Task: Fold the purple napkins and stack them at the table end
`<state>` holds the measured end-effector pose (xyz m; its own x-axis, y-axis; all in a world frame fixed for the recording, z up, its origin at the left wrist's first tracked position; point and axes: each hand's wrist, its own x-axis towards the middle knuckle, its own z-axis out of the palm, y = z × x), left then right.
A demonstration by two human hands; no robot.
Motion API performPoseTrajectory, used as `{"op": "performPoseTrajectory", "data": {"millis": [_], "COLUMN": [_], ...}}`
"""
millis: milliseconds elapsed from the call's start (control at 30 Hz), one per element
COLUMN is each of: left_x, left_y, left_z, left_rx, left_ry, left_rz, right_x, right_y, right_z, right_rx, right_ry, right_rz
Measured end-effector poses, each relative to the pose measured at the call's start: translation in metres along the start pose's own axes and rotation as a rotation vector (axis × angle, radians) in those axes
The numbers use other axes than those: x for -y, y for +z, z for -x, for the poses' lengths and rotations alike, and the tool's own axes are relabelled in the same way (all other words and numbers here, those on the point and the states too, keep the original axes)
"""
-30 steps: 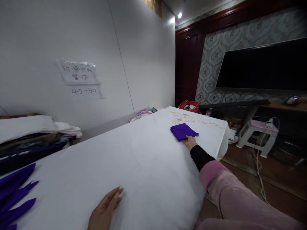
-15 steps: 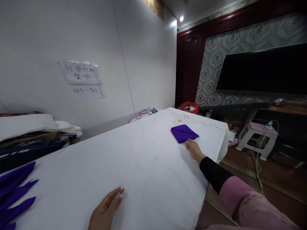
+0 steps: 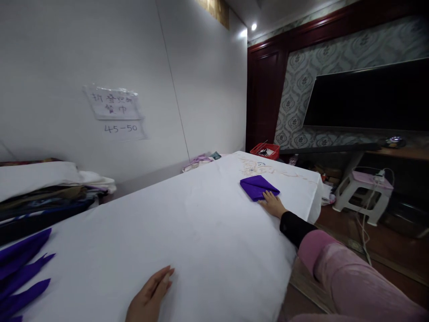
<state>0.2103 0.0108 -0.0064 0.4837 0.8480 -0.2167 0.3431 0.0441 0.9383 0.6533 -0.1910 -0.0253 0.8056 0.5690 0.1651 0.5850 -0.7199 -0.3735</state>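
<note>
A folded purple cloth napkin (image 3: 256, 185) lies on the white tablecloth (image 3: 201, 232), toward the far right of the table. My right hand (image 3: 272, 203) rests on its near right edge, fingers spread and flat on the cloth. Low in the middle of the view is my left hand (image 3: 149, 297), just over the tablecloth, with thumb and fingers together and nothing seen between them. Several pointed pieces of purple cloth (image 3: 27, 261) lie at the lower left, cut off by the frame.
Stacked fabrics (image 3: 50, 192) stand at the left by the white wall. At the table's far end are a red basket (image 3: 266, 151) and crumpled cloths (image 3: 199, 162). Right of the table, a plastic stool (image 3: 367, 188) holds a power strip with a hanging cable.
My right hand has moved from the napkin's near edge onto its corner, and its fingers have spread. My left hand stays almost where it was. The view has shifted slightly.
</note>
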Motion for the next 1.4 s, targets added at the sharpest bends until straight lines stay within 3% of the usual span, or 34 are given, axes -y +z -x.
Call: {"op": "performPoseTrajectory", "data": {"millis": [333, 533, 733, 1000, 1167, 1400], "left_x": [0.0, 0.005, 0.015, 0.011, 0.015, 0.015], "left_y": [0.0, 0.001, 0.001, 0.005, 0.006, 0.007], "left_z": [0.002, -0.002, -0.007, -0.003, -0.007, -0.008], "left_rx": [0.03, 0.008, 0.017, -0.018, -0.039, -0.079], "left_ry": [-0.014, 0.004, 0.037, 0.133, 0.139, 0.14], "left_rz": [0.027, 0.022, -0.029, -0.131, -0.148, -0.239], "right_x": [-0.013, -0.017, -0.025, -0.03, -0.014, 0.043], "right_y": [0.002, 0.0, -0.008, -0.024, -0.032, -0.031], "right_z": [-0.004, 0.0, 0.007, 0.025, 0.04, 0.061], "right_rx": [0.007, -0.054, -0.087, -0.118, -0.129, -0.126], "right_ry": [0.065, 0.121, 0.174, 0.154, 0.037, -0.292], "right_rz": [0.188, 0.227, 0.237, 0.215, 0.188, 0.136]}}
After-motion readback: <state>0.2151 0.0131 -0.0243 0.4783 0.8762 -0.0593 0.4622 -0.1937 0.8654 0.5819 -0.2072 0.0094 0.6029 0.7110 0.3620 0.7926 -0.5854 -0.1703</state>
